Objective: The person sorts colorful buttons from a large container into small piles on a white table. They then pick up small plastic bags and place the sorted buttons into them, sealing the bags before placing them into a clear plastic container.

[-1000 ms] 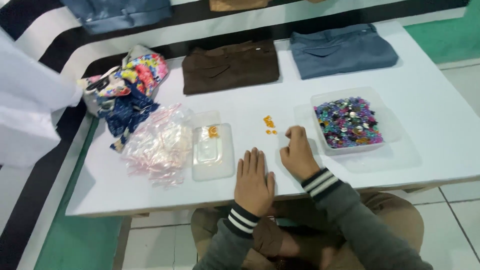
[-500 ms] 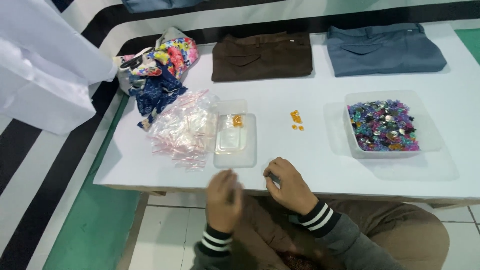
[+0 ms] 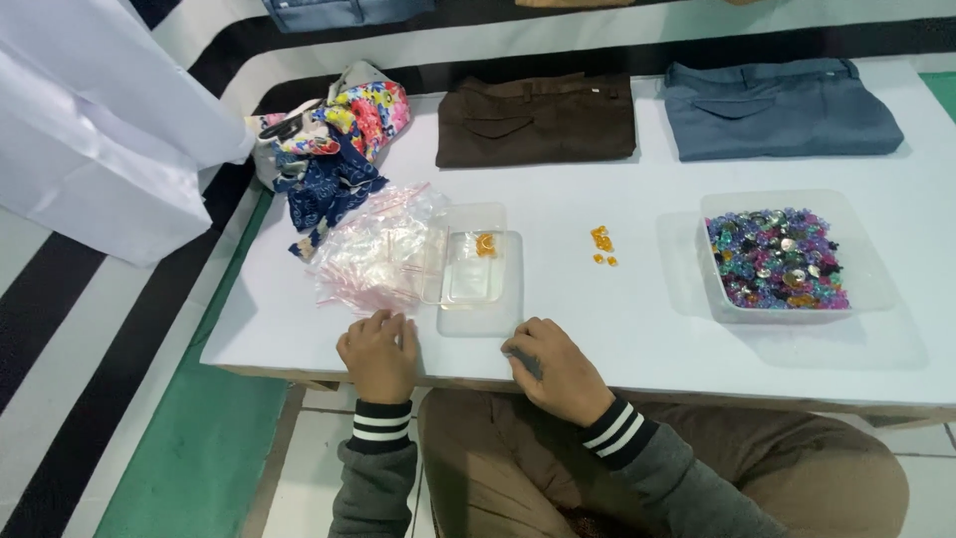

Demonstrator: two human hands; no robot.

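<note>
My left hand [image 3: 378, 354] rests palm down on the near edge of the white table [image 3: 637, 329], just below a pile of small clear zip bags [image 3: 373, 249]. My right hand [image 3: 553, 369] lies on the same edge with its fingers curled in; nothing shows in it. Between and beyond the hands sits a small clear plastic box [image 3: 478, 284] with one orange bead [image 3: 486, 244] inside. A few loose orange beads [image 3: 601, 244] lie on the table to its right. Further right stands a clear tub [image 3: 876, 289] filled with many-coloured beads.
Folded brown trousers [image 3: 538, 120] and folded blue trousers [image 3: 782, 108] lie along the far side. A heap of colourful fabric [image 3: 334, 139] sits at the far left corner. A white cloth [image 3: 90, 120] hangs at the left, over a black-and-white striped floor.
Both hands have drawn back from the middle of the table, near the loose orange beads, to its near edge. The right hand's fingers stay curled.
</note>
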